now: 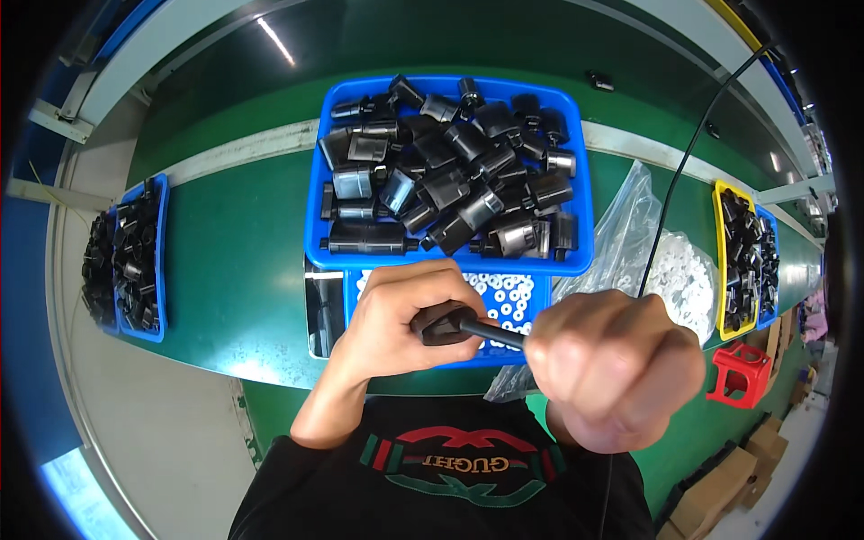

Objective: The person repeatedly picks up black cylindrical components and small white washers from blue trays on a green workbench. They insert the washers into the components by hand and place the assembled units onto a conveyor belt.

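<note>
My left hand (405, 310) is closed around a dark black plastic part (437, 328), its end facing the right. My right hand (616, 369), a fist with its knuckles blurred, grips a thin black rod-shaped tool (497, 333). The rod's tip meets the black part; whether it goes inside is hard to see. Just beyond my hands stands a blue bin (450, 262) heaped with black cylindrical plastic parts (445, 184). Beneath my hands lies a blue tray (477, 362) of small white rings (511, 295), partly covered by my left hand.
A clear plastic bag (625, 225) with white pieces lies right of the tray. Black parts fill a blue bin (164, 261) at left and a yellow bin (723, 261) at right. A black cable (688, 157) hangs down behind my right hand. A red stool (740, 373) stands at right.
</note>
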`<state>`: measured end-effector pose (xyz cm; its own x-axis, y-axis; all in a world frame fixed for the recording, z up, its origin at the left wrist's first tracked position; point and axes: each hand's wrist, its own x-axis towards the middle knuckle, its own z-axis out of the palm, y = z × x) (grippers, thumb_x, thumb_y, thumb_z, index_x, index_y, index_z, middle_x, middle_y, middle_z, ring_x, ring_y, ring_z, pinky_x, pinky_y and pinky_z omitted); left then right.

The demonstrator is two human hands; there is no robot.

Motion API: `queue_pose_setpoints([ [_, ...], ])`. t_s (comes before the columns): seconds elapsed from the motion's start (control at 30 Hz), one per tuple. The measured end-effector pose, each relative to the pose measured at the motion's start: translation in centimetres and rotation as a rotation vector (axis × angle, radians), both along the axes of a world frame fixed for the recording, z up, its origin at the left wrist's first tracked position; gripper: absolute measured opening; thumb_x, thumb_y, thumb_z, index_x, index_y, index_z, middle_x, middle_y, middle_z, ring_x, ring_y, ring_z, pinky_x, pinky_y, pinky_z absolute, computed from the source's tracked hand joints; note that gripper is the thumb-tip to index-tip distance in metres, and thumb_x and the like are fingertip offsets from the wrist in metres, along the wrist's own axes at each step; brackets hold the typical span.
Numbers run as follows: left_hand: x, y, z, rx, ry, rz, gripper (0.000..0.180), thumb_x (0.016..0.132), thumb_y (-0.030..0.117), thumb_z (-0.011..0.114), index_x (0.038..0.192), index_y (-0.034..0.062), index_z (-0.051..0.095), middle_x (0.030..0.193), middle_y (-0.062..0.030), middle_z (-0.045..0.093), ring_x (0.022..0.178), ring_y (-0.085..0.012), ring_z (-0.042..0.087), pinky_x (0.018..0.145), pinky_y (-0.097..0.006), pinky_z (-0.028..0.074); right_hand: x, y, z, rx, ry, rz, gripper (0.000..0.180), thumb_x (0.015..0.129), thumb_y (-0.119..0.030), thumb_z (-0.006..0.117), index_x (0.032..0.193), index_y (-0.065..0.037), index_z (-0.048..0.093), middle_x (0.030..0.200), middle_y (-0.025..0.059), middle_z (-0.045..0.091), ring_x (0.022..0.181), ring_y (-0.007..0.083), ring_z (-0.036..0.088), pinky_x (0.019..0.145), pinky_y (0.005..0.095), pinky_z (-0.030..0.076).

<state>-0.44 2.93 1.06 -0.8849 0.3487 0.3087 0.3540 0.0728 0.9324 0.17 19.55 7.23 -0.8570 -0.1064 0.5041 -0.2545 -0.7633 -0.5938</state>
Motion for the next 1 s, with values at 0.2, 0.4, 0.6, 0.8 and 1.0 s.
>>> queue_pose_setpoints([
  [0.2, 0.2, 0.4, 0.6, -0.003, -0.014, -0.015, 0.025, 0.063, 0.001, 0.081, 0.084, 0.0023, 0.067, 0.076, -0.0053, 0.062, 0.059, -0.0149, 0.057, 0.051, -0.026, 0.043, -1.0, 0.2, -1.1, 0.329, 0.136, 0.014, 0.025, 0.079, 0.0, 0.067, 0.064, -0.005, 0.047, 0.053, 0.0048, 0.049, 0.043, 0.0136, 0.039, 0.038, 0.0276, 0.023],
  [0.4, -0.1, 1.0, -0.1, 0.022, 0.02, -0.028, 0.026, 0.064, 0.004, 0.082, 0.082, 0.0017, 0.064, 0.07, -0.0055, 0.057, 0.056, -0.0147, 0.053, 0.049, -0.027, 0.039, -1.1, -0.3, -1.7, 0.323, 0.15, 0.013, 0.026, 0.074, 0.003, 0.066, 0.06, -0.004, 0.045, 0.05, 0.004, 0.044, 0.041, 0.0132, 0.036, 0.039, 0.0281, 0.022],
  [0.6, -0.1, 1.4, 0.3, -0.19, 0.006, -0.075, 0.026, 0.066, 0.007, 0.081, 0.082, 0.0006, 0.06, 0.071, -0.0087, 0.056, 0.061, -0.0228, 0.058, 0.053, -0.033, 0.044, -1.0, 0.2, -3.5, 0.377, 0.157, -0.041, 0.02, 0.069, 0.013, 0.048, 0.061, -0.005, 0.042, 0.048, 0.0034, 0.039, 0.04, 0.014, 0.032, 0.039, 0.0295, 0.022],
  [0.8, -1.9, -0.8, 3.4, -0.403, -0.125, -0.261, 0.038, 0.062, 0.016, 0.079, 0.094, 0.0016, 0.064, 0.083, -0.0119, 0.062, 0.072, -0.0284, 0.063, 0.064, -0.034, 0.051, 3.4, 1.1, -0.8, 0.024, -0.208, -0.246, 0.019, 0.071, 0.008, 0.053, 0.059, -0.004, 0.046, 0.053, 0.0046, 0.04, 0.044, 0.0179, 0.037, 0.042, 0.0307, 0.028],
  [1.0, -9.2, -4.5, 5.2, -0.623, 0.222, 0.083, 0.037, 0.08, 0.028, 0.06, 0.104, 0.0, 0.064, 0.084, -0.0138, 0.063, 0.078, -0.0261, 0.061, 0.074, -0.034, 0.048, 3.4, 5.8, -4.3, 1.166, 0.473, -0.317, 0.013, 0.062, 0.0, 0.062, 0.072, -0.007, 0.056, 0.066, 0.0044, 0.046, 0.049, 0.0172, 0.051, 0.04, 0.0322, 0.04],
])
